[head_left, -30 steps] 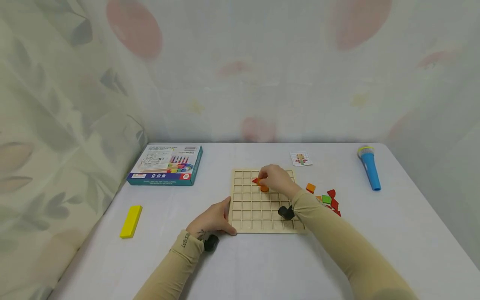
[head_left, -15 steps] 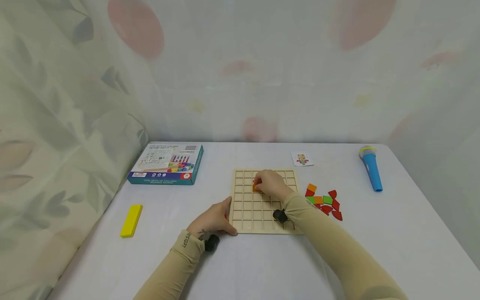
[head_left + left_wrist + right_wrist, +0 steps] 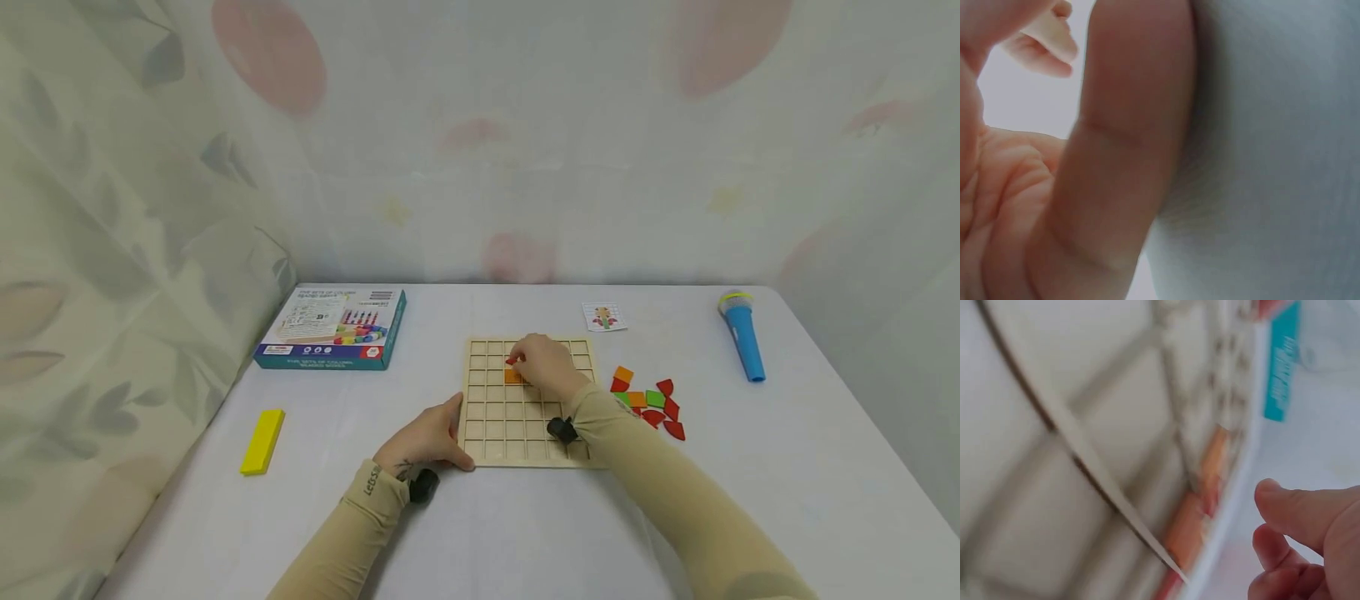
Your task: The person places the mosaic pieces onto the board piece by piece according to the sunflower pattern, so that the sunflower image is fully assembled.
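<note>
A square wooden grid board [image 3: 495,429] lies mid-table in the head view. My left hand [image 3: 423,437] rests at its near left corner, thumb on the near edge and fingers along the left side. In the left wrist view that hand's thumb [image 3: 1125,125] looks straight. Over the upper part of the board is my right hand [image 3: 543,364], its fingertips beside a small red piece [image 3: 512,361]. An orange square [image 3: 512,377] sits just below. The right wrist view has the thumb [image 3: 1297,509] extended above curled fingers, with no piece visible between them. Cells under the hand are hidden.
Loose red, green and orange pieces [image 3: 655,399] lie right of the board. A small pattern card [image 3: 603,317] is behind it. A blue toy microphone [image 3: 742,342] lies far right; a boxed set [image 3: 330,329] and a yellow block [image 3: 262,442] are on the left.
The orange square now lies in a cell left of where an orange piece showed earlier. My right hand shifted left and down, then slightly up. My left hand stays at the board's corner.
</note>
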A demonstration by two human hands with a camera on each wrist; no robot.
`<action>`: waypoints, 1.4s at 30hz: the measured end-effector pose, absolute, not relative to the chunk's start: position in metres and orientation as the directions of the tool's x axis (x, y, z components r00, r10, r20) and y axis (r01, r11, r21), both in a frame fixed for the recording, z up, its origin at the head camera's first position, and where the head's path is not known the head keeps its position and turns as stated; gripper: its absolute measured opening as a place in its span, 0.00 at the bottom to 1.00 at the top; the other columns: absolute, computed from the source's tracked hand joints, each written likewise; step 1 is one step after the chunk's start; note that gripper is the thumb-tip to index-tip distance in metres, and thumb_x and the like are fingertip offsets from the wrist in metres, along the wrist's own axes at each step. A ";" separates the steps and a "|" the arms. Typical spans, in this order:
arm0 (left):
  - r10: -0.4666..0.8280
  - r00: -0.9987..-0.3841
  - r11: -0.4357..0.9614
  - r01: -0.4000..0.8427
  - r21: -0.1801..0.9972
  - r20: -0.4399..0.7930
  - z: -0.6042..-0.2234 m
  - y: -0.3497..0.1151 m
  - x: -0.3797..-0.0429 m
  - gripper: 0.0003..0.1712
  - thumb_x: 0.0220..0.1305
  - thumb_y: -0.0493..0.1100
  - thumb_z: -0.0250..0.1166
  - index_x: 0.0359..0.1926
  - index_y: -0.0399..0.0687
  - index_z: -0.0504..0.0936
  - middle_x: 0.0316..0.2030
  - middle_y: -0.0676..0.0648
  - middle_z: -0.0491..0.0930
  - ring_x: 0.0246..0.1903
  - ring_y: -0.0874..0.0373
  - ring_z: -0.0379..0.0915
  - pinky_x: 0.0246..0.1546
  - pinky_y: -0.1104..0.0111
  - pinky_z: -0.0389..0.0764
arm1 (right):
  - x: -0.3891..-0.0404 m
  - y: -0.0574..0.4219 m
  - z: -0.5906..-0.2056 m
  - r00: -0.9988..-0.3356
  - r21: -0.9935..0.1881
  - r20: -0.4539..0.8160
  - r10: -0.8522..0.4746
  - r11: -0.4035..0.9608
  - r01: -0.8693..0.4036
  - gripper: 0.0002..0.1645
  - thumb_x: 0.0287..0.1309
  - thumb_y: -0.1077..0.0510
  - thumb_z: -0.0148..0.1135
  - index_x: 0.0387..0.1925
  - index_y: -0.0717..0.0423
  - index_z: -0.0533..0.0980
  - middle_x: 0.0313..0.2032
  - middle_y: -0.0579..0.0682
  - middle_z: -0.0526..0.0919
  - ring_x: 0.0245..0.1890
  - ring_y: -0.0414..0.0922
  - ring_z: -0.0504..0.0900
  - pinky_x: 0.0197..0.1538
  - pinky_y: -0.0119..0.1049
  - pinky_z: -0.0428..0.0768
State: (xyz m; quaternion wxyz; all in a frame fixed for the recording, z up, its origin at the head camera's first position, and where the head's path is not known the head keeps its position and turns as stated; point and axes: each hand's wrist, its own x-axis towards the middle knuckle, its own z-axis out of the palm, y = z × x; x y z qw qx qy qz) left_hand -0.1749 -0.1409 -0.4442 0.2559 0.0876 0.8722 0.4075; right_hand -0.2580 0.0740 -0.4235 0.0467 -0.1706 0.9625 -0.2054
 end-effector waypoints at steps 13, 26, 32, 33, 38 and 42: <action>0.340 -0.868 0.689 -0.031 0.724 -0.360 -0.444 -0.144 -0.176 0.71 0.29 0.39 0.80 0.71 0.37 0.44 0.55 0.39 0.71 0.36 0.55 0.70 0.37 0.67 0.71 | -0.259 0.181 -0.382 -0.983 -0.446 -0.058 -0.171 0.886 -0.128 0.22 0.60 0.54 0.56 0.53 0.61 0.76 0.47 0.59 0.79 0.43 0.53 0.77 0.41 0.46 0.75; 0.345 -0.861 0.680 -0.045 0.731 -0.374 -0.444 -0.143 -0.175 0.71 0.30 0.37 0.80 0.72 0.39 0.43 0.37 0.44 0.76 0.23 0.56 0.70 0.23 0.66 0.73 | -0.254 0.225 -0.427 -0.947 -0.420 -0.297 -0.121 0.907 0.016 0.22 0.56 0.61 0.55 0.53 0.62 0.75 0.48 0.66 0.76 0.44 0.56 0.74 0.47 0.51 0.73; 0.344 -0.863 0.686 -0.039 0.727 -0.371 -0.445 -0.143 -0.176 0.71 0.29 0.38 0.80 0.72 0.38 0.43 0.43 0.42 0.76 0.25 0.55 0.70 0.25 0.67 0.73 | -0.255 0.230 -0.436 -0.917 -0.478 -0.352 -0.187 0.878 0.004 0.25 0.56 0.64 0.55 0.57 0.57 0.73 0.53 0.66 0.72 0.43 0.55 0.71 0.50 0.51 0.73; 0.339 -0.863 0.686 -0.044 0.726 -0.373 -0.445 -0.142 -0.176 0.71 0.29 0.38 0.80 0.72 0.38 0.43 0.44 0.41 0.76 0.26 0.55 0.70 0.25 0.67 0.73 | -0.255 0.230 -0.436 -0.914 -0.482 -0.359 -0.189 0.876 0.008 0.25 0.56 0.64 0.55 0.57 0.55 0.74 0.53 0.66 0.72 0.44 0.55 0.70 0.52 0.51 0.72; 0.330 -0.869 0.689 -0.046 0.724 -0.370 -0.445 -0.141 -0.176 0.71 0.28 0.38 0.81 0.72 0.39 0.44 0.52 0.40 0.73 0.31 0.55 0.70 0.30 0.68 0.72 | -0.254 0.233 -0.435 -0.917 -0.470 -0.332 -0.220 0.882 -0.041 0.20 0.55 0.65 0.55 0.51 0.58 0.77 0.52 0.64 0.70 0.46 0.56 0.68 0.55 0.55 0.67; 0.337 -0.868 0.682 -0.042 0.731 -0.365 -0.445 -0.141 -0.176 0.72 0.28 0.38 0.81 0.72 0.39 0.45 0.53 0.40 0.73 0.33 0.55 0.70 0.31 0.68 0.71 | -0.253 0.238 -0.432 -0.927 -0.432 -0.282 -0.249 0.895 -0.109 0.13 0.53 0.64 0.59 0.43 0.62 0.77 0.45 0.62 0.74 0.42 0.54 0.71 0.50 0.51 0.72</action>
